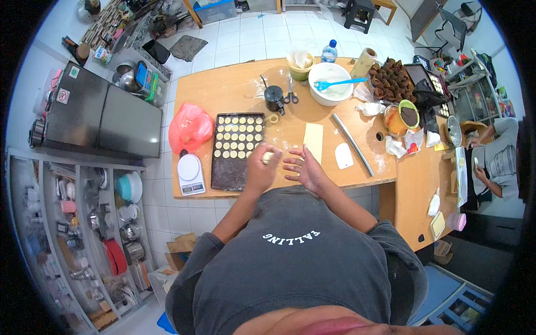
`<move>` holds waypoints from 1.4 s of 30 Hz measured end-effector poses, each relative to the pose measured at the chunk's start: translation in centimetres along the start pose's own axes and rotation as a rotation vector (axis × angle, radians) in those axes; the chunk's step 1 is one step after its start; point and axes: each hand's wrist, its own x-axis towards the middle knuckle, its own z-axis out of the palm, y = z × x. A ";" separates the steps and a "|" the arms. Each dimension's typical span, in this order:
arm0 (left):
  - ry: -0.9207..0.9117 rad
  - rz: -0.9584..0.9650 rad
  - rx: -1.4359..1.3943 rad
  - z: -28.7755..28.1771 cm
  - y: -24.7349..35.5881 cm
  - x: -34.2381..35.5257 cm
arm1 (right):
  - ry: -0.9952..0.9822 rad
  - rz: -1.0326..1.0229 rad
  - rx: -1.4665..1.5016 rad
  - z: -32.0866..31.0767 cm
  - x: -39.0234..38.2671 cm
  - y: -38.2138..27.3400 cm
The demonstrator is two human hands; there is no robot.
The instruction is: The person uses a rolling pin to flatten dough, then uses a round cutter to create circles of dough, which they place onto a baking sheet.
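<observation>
My left hand (pixel 260 170) is closed around a pale piece of dough (pixel 268 157), just off the lower right side of a dark baking tray (pixel 228 177). Rows of small pale dough rounds (pixel 242 128) cover the far part of that tray. My right hand (pixel 309 172) is held up beside it, fingers apart and nothing in them. Behind the right hand lies a flat yellowish strip of dough (pixel 314 138). A white dough scraper (pixel 344 156) and a metal rolling pin (pixel 353 145) rest to its right. A small ring cutter (pixel 273 118) sits by the tray's far right corner.
Left of the tray are a pink plastic bag (pixel 191 127) and a white kitchen scale (pixel 191 174). Farther back stand a black pot (pixel 274 99), scissors (pixel 291 92) and a white bowl (pixel 330 100) with a blue spatula (pixel 340 83). Another person (pixel 498 159) works at the far right.
</observation>
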 end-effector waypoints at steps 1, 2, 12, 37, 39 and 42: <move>0.001 0.003 -0.001 1.3 1.8 -0.3 | -0.053 0.020 0.081 -0.8 -0.2 -0.4; -0.040 0.183 0.075 2.7 3.5 -0.2 | -0.059 0.016 0.075 -1.4 -0.6 -1.3; 0.234 0.412 0.263 12.8 7.1 1.6 | -0.164 -0.023 0.121 -13.2 -3.0 -8.5; 0.107 -0.204 -0.549 26.3 4.9 2.8 | 0.105 -0.228 -0.157 -24.9 -8.5 -16.8; 0.108 -0.018 -0.319 27.2 6.4 3.3 | -0.031 -0.039 0.043 -26.1 -7.9 -15.7; -0.003 0.112 -0.100 29.3 12.6 2.4 | -0.043 0.064 0.205 -24.0 -10.0 -16.7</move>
